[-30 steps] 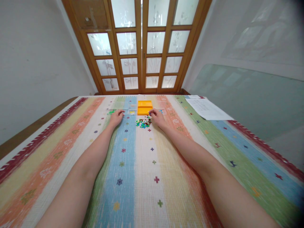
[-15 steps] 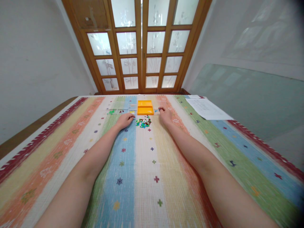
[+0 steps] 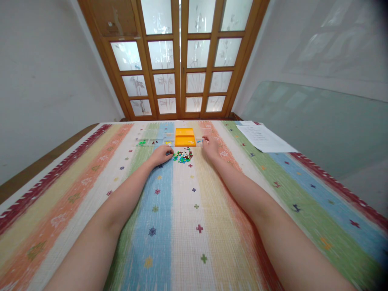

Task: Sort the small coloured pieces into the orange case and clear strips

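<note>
Toward the far edge of the striped tablecloth [image 3: 183, 202], the pile of small multicoloured pieces [image 3: 183, 157] lies just right of the nearer, curled left hand [image 3: 162, 155], the bent-fingered right hand [image 3: 210, 148] farther off, either's grip impossible to tell.

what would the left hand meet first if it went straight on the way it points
The pile of small coloured pieces, most likely: the left hand points at its left edge, with its fingers very close. Whether they touch it is hard to tell.
</note>
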The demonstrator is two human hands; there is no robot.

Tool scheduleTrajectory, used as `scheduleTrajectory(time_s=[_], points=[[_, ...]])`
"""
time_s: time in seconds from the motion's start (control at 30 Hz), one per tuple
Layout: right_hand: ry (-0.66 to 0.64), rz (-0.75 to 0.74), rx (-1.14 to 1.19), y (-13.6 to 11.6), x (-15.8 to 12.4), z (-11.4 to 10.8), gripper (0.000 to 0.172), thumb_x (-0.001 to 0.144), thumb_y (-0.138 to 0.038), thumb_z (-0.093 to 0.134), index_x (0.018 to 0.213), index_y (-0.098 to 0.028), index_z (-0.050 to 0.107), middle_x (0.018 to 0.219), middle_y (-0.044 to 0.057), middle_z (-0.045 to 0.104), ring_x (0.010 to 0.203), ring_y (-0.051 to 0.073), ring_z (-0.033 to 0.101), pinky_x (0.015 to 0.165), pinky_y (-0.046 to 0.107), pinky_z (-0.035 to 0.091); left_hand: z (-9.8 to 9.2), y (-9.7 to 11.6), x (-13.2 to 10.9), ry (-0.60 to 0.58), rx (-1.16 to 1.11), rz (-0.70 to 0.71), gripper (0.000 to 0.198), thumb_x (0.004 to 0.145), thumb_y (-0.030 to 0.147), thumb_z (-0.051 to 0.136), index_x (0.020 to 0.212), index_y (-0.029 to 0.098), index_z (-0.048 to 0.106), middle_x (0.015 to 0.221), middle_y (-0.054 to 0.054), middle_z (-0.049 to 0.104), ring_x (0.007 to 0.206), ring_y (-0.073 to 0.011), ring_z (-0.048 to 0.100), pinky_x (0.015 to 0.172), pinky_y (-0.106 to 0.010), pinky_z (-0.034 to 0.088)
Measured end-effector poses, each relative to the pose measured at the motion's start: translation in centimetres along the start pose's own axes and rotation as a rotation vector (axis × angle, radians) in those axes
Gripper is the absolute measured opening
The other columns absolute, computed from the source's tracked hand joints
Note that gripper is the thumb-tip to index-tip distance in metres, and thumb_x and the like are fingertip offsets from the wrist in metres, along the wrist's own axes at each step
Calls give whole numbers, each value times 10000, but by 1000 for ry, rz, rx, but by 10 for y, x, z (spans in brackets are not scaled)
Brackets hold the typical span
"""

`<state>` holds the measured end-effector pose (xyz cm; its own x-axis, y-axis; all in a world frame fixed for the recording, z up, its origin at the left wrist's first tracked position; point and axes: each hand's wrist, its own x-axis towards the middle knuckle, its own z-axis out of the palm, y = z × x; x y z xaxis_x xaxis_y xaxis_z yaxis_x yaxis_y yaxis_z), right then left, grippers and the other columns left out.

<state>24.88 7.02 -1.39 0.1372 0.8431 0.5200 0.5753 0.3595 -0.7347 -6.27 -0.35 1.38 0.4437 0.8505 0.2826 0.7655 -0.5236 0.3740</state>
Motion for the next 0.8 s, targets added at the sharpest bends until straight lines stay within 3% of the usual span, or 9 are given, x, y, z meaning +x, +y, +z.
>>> scheduleTrajectory(time_s=[0.3,0.63,0.8], points=[[-112,-148,-74,-21,-11,-2,283,963,-230,530,1104,-176,770,1192,166,739,1157,336,618,1082,497,443,3,-2,1,17,16,11,137,901,240,619,918,215,752,997,-80,746,999,-259,669,964,-395,514],[-516,-568,-123,-49,-33,12,227,964,-191,595,1011,-228,814,1046,106,773,1059,289,644,1009,444,450,7,-5,1,84,90,-82,138,905,301,656,850,207,741,909,-97,723,917,-277,654,897,-415,516],[-646,-645,-131,-52,-37,13,241,935,-165,604,955,-242,831,1037,77,785,1059,268,665,1030,423,447,9,-8,2,80,90,-89,162,913,322,641,856,213,746,880,-85,712,897,-264,642,872,-393,509]])
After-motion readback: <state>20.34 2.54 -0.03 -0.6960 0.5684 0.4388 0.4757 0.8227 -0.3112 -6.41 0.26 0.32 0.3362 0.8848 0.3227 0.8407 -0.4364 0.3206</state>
